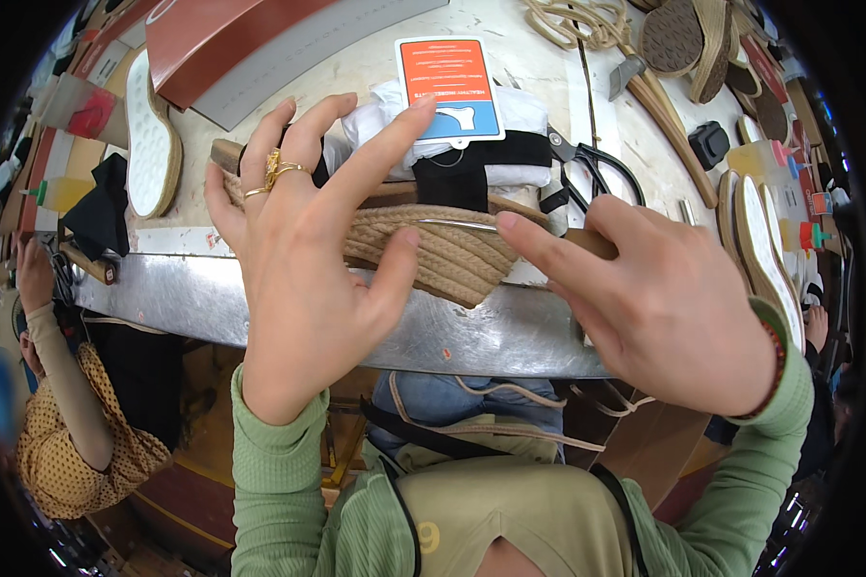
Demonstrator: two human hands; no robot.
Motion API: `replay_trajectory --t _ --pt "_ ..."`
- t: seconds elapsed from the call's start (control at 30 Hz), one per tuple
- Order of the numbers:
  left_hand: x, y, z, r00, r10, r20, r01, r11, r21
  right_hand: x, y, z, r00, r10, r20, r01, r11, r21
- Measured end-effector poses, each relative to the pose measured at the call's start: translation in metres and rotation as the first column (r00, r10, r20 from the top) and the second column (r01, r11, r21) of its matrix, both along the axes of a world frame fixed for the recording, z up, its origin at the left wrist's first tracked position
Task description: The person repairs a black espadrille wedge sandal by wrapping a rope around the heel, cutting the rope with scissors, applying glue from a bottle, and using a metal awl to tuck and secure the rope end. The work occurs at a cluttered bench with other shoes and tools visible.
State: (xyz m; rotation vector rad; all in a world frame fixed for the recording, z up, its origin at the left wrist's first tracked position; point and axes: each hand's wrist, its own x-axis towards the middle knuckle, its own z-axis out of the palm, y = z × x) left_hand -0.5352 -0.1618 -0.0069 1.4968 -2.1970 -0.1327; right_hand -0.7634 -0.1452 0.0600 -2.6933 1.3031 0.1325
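A wedge sandal with a braided-rope sole and black straps lies on its side at the table's front edge. My left hand, rings on one finger, steadies it, thumb against the rope wedge and fingers over the far side. In my right hand is an awl, a thin metal shaft with a brownish handle mostly hidden by my fingers. The shaft lies along the rope wedge, index finger extended along it. White paper stuffing and an orange-and-blue hang tag rest on the sandal.
Black-handled scissors and a wooden-handled hammer lie to the right. Loose soles stand at both sides, squeeze bottles at right. A red-and-grey shoebox is at the back. Another person's arm shows at far left.
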Motion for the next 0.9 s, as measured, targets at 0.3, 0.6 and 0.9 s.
replay_trajectory --t 0.3,0.6,0.9 --pt "-0.006 -0.001 -0.004 0.999 0.033 0.0 -0.033 0.999 -0.016 0.038 -0.031 0.051 0.942 0.167 -0.292 -0.198 0.977 -0.079" --pt "-0.009 0.001 -0.002 0.995 0.075 -0.066 -0.072 0.997 0.037 -0.003 -0.048 0.051 0.996 0.083 -0.036 -0.079 0.992 0.101" --pt "-0.002 0.003 0.004 0.998 0.015 -0.054 -0.012 0.997 0.073 -0.022 0.0 -0.018 0.97 -0.011 0.243 0.007 1.0 0.019"
